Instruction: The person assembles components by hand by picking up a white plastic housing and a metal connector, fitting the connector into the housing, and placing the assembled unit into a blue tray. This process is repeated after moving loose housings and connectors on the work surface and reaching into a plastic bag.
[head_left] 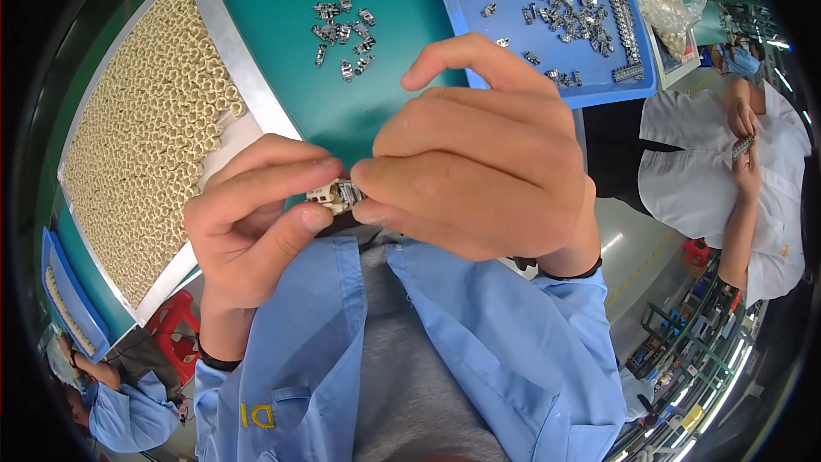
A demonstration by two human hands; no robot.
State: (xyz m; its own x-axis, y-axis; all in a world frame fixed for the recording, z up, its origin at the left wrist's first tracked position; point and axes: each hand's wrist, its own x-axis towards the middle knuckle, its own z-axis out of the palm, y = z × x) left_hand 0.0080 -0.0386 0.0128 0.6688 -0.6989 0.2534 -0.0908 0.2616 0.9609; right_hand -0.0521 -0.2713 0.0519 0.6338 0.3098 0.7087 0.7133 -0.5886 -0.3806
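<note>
Close in front of my chest, my left hand [244, 227] pinches a small cream plastic housing [320, 198] between thumb and forefinger. A silvery metal part [348, 194] sits at the housing's right end, partly inside it. My right hand [492, 167] closes its thumb and a finger on that metal part, with its forefinger raised and bent away. My right fingertips hide the part's far end. Beyond the hands, a loose cluster of similar small metal parts [344, 32] lies on the green tabletop [265, 0].
To the left stands a white-rimmed tray [248, 56] filled with cream ring-shaped pieces [137, 145]. A blue tray [647, 64] at the upper right holds metal parts and cream pieces. At far left is a smaller blue tray [53, 248]. A person in white [710, 180] works at right.
</note>
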